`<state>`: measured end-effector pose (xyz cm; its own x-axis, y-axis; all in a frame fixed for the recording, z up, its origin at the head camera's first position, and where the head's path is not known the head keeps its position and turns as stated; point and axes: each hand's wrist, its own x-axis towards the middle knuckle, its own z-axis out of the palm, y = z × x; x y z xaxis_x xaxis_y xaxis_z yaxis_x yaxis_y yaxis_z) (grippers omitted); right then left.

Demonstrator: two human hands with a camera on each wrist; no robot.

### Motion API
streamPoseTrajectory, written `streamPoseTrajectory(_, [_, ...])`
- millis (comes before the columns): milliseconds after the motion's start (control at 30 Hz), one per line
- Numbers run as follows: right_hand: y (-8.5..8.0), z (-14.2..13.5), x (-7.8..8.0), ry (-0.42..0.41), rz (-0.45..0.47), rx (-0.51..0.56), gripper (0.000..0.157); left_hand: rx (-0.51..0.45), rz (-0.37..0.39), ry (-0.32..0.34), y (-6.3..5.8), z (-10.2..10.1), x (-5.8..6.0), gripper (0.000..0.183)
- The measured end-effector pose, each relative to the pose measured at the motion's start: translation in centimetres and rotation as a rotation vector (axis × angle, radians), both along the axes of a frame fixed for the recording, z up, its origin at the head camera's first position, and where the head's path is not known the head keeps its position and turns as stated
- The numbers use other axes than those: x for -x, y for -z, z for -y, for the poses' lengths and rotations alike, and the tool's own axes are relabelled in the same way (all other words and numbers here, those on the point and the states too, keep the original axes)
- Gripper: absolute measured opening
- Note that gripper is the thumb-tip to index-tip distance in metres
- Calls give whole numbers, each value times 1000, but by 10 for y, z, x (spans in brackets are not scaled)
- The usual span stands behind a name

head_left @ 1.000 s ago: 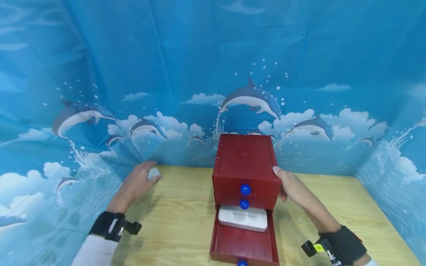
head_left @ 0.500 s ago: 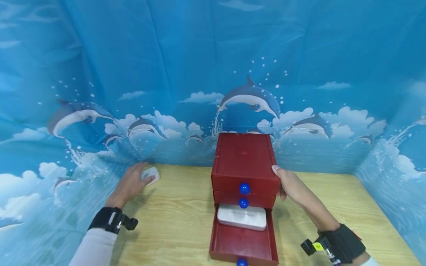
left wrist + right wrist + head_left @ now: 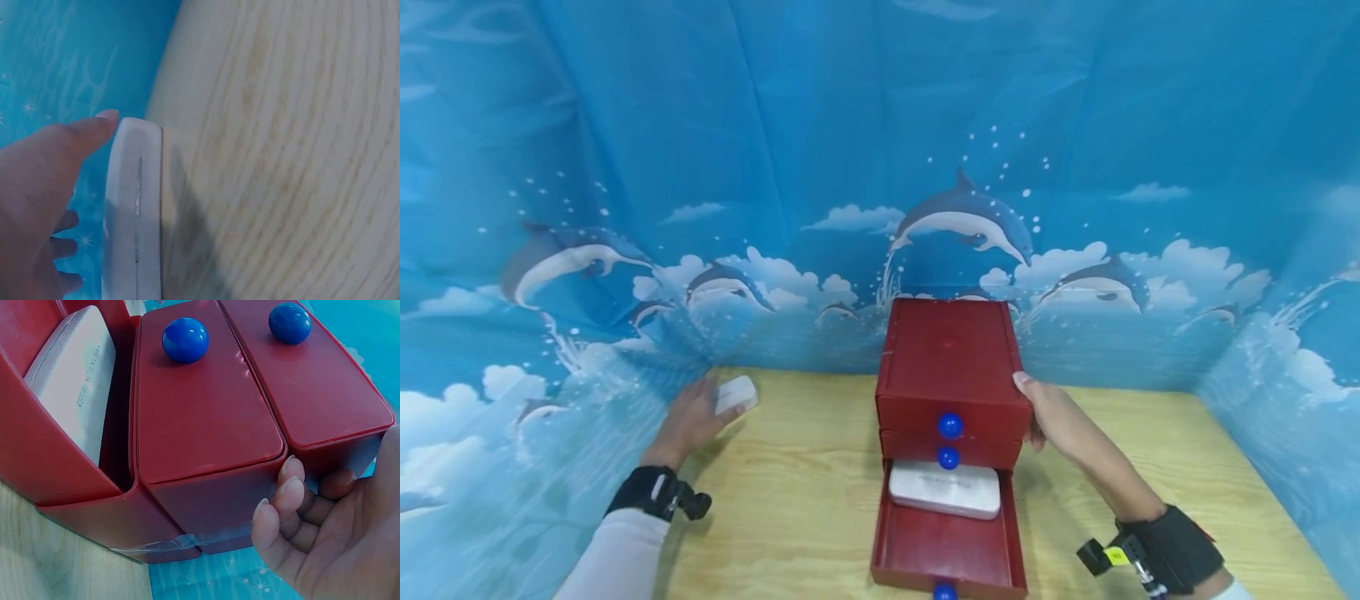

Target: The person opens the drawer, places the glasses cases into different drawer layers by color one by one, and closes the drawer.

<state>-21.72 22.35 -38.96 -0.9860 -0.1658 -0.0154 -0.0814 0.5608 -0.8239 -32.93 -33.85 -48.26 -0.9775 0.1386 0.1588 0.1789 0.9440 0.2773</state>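
At the table's back left lies a white oblong case (image 3: 735,394). My left hand (image 3: 691,421) is spread beside it. In the left wrist view the thumb tip (image 3: 107,116) is close to the end of the case (image 3: 134,206), and the other fingers stay apart from it. A red drawer cabinet (image 3: 951,350) stands right of the middle. My right hand (image 3: 1060,417) holds its front right edge, thumb on top and curled fingers (image 3: 290,494) against the side. The bottom drawer (image 3: 947,546) is pulled out, with another white case (image 3: 945,490) inside.
The two upper drawers are closed, each with a blue round knob (image 3: 951,426). The bottom drawer's knob (image 3: 945,591) is near the lower edge of the view. A blue dolphin-print curtain (image 3: 820,167) borders the wooden table (image 3: 797,467) at the back and sides.
My left hand has drawn back to the left, and more of the white case beside it now shows. My right hand and the cabinet have hardly moved.
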Motion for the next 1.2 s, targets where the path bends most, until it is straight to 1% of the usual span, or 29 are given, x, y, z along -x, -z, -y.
streamPoseTrajectory(133, [-2,-3,-1,-4,-7,5,73,3,23,-17,5,0,3,92])
streamPoseTrajectory(200, [-3,-3,-1,-6,-6,5,73,-10,28,-18,7,1,3,90])
streamPoseTrajectory(333, [-4,-4,-2,1,-1,6,72,-12,10,-7,10,1,-1,81])
streamPoseTrajectory(433, [-3,-3,-1,7,3,3,73,3,33,-33,13,0,-1,82])
streamPoseTrajectory(567, [-3,-2,-1,17,5,1,73,27,102,-101,19,-1,2,89])
streamPoseTrajectory(633, [-3,-1,-1,18,5,-1,74,39,119,-128,21,-1,3,87])
streamPoseTrajectory(700, [-2,0,-1,15,5,0,74,53,126,-148,21,-2,3,84])
streamPoseTrajectory(867, [0,1,0,16,-4,-5,76,75,160,-153,21,-3,4,78])
streamPoseTrajectory(1067, [0,0,0,16,-12,-5,76,103,214,-149,20,-3,9,84])
streamPoseTrajectory(1200, [0,-1,1,9,-9,0,76,89,247,-148,16,-3,5,87])
